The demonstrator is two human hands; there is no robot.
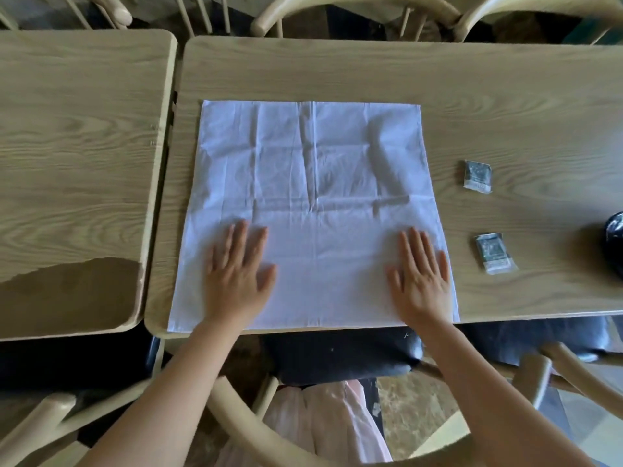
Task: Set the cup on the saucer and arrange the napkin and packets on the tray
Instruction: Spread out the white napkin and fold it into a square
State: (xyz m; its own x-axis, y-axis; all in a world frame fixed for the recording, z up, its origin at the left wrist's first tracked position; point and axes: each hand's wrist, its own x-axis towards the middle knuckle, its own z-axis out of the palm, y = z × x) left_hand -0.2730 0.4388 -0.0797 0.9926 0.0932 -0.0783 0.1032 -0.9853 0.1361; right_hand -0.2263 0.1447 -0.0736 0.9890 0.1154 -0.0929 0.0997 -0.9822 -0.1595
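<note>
White napkin (313, 210), creased in a grid of fold lines, spread flat across centre frame on light wood table (505, 96); near edge running along the table's lower rim. Long grey shadow streak on the cloth, upper right of its surface.

Left hand (237, 274) palm-down on the napkin, lower left of the cloth; fingers straight and slightly fanned, pressing flat, thumb out toward centre. Right hand (421, 278) palm-down on lower right of the cloth, close to its right edge; fingers straight, lightly spread, thumb out toward centre. Nothing pinched or gripped by either. Bare forearms entering from bottom of frame.

Two small dark packets on bare wood, right of the napkin, not touching it: upper packet (477, 175) at mid-right, lower packet (495, 252) below it, just beside the cloth's right edge level with the right hand. Printing too small to read. Well apart from each other.

Dark glossy rounded object (614, 244) cut off by right frame edge; identity unclear.

Second wooden table (77, 146) at left, narrow gap between the two; worn, darker patch at its lower corner. Pale curved chair backs (354, 3) along top of frame and another at bottom. Dark seat cushion (340, 355) just below the table edge, centre.
</note>
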